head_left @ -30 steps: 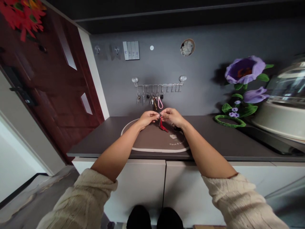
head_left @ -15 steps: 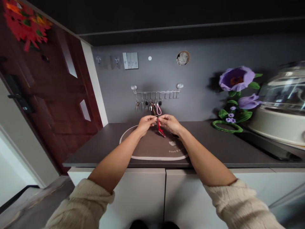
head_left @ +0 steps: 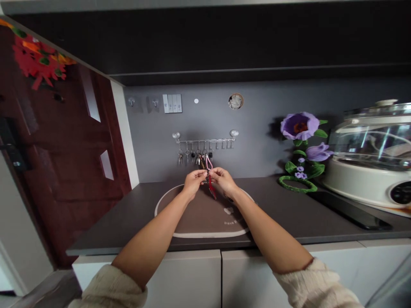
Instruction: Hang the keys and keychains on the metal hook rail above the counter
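Red pendant [head_left: 212,191]: top hidden in my grip. My left hand [head_left: 193,182] and right hand [head_left: 224,181], arms outstretched, both pinch it.

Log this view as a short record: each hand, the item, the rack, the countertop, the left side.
Left hand: fingertips pinched at the red charm's top
Right hand: pinching there too, fingertips close to the left's
Item: red charm, hanging down; its small upper part is unclear
Rack: on the wall, with hooks; keys and a pink loop hang there
Countertop: brown mat below the hands; purple flowers to the right
Left side: dark red door
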`<state>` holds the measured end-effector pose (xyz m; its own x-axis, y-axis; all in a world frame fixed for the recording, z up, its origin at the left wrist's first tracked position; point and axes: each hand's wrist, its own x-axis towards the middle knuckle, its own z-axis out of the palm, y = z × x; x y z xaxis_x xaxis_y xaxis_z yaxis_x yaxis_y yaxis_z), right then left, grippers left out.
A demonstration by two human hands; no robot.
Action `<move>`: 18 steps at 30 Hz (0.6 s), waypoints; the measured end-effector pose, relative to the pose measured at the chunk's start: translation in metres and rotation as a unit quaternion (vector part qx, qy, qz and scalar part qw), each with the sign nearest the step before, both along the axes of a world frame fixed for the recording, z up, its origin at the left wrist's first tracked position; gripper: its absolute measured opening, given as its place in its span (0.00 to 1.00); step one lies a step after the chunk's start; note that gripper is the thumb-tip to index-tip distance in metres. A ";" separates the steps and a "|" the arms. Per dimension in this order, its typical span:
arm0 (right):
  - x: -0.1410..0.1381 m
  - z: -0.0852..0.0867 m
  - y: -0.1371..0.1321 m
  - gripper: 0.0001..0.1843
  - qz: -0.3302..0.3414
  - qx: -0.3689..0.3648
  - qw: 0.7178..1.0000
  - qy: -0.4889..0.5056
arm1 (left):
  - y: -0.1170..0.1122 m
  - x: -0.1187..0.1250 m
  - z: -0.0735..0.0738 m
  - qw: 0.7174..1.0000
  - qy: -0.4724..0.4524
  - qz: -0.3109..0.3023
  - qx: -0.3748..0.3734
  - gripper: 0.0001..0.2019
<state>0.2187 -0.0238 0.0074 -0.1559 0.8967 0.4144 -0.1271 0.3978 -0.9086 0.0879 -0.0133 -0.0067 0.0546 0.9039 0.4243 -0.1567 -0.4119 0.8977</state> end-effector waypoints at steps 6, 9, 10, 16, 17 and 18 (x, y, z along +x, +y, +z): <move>0.004 0.006 0.004 0.15 -0.015 0.003 1.000 0.013 | 0.004 0.001 -0.002 0.999 0.005 0.032 0.004 0.18; 0.007 0.013 0.007 0.14 -0.028 -0.010 0.999 0.020 | 0.006 0.000 -0.005 0.998 0.030 0.059 0.016 0.15; 0.008 0.016 0.009 0.13 -0.030 -0.012 0.999 0.025 | 0.006 0.000 -0.005 0.997 0.042 0.065 0.018 0.14; 0.016 0.039 0.022 0.09 -0.054 -0.027 0.997 0.054 | 0.008 0.002 -0.008 0.993 0.079 0.080 0.025 0.13; 0.017 0.043 0.025 0.08 -0.062 -0.029 0.996 0.057 | 0.008 0.002 -0.009 0.993 0.082 0.081 0.025 0.13; 0.017 0.047 0.028 0.06 -0.070 -0.031 0.995 0.061 | 0.008 0.002 -0.009 0.993 0.084 0.082 0.025 0.13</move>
<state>0.2360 0.0044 0.0539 0.0201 0.9305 0.3658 -0.1861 0.3629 -0.9130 0.0898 -0.0049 -0.0157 -0.0178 0.8847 0.4659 0.0668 -0.4639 0.8834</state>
